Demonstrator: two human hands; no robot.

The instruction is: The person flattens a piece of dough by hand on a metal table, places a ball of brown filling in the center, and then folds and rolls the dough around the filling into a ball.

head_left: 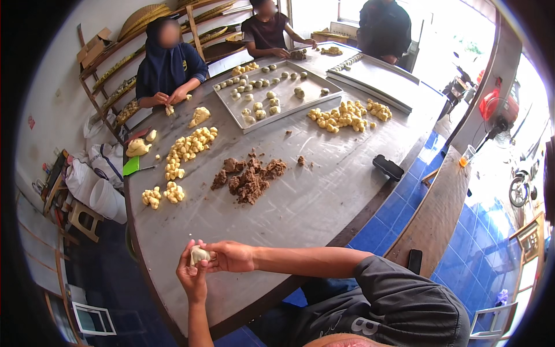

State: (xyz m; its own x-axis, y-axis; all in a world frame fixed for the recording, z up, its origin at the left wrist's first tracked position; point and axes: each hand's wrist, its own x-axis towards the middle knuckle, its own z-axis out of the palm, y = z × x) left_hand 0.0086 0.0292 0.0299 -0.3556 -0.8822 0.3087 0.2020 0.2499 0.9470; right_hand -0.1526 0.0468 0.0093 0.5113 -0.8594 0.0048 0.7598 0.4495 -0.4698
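A small piece of pale dough (pixel 199 255) is held between my two hands over the near left part of the metal table (pixel 300 196). My left hand (pixel 189 269) cups it from the left with the fingers upright. From the other side my right hand (pixel 231 256) presses its fingertips to the dough. Beyond my hands lies a crumbly brown heap of filling (pixel 251 176). To its left are a long pile of yellow dough balls (pixel 188 150) and two small clusters of dough balls (pixel 173 192).
A metal tray (pixel 254 107) of round pieces and more dough balls (pixel 344 117) lie farther back. Three people (pixel 167 69) are around the far side. A black case (pixel 388 168) sits by the right edge; a bench (pixel 433 214) with a phone (pixel 414 261) stands beyond.
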